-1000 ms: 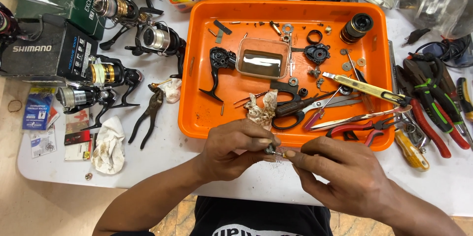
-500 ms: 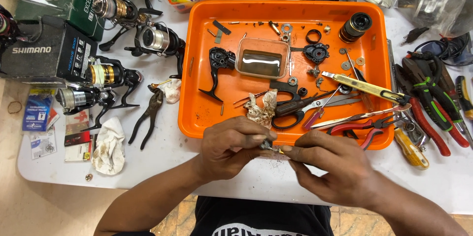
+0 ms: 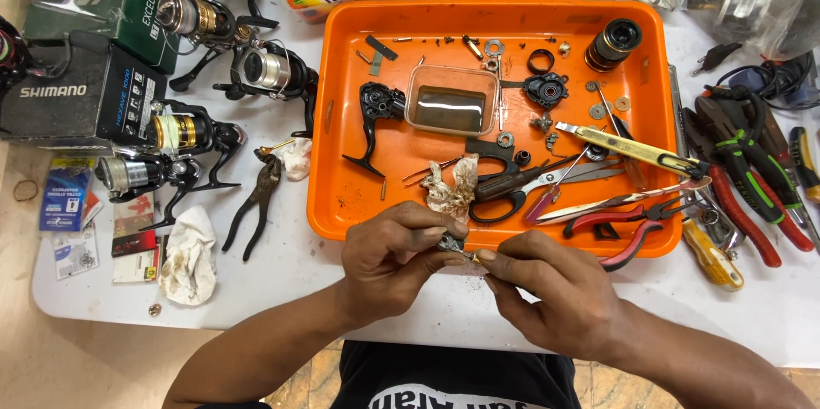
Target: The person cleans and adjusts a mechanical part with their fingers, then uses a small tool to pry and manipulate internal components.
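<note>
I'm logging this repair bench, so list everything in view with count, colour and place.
tray: one, orange, table centre
clear dish: one, in tray
scissors: one, black-handled, in tray
reel body: one, black, tray's left side
spool: one, black and gold, tray's top right
fishing reels: several, black and silver, left of tray
pliers: one, dark, left of tray
rag: one, white, stained, table's left edge
hand tools: several, red and green handles, right of tray
small metal part: one, between both hands
left hand: pinching the part
right hand: pinching the part
</note>
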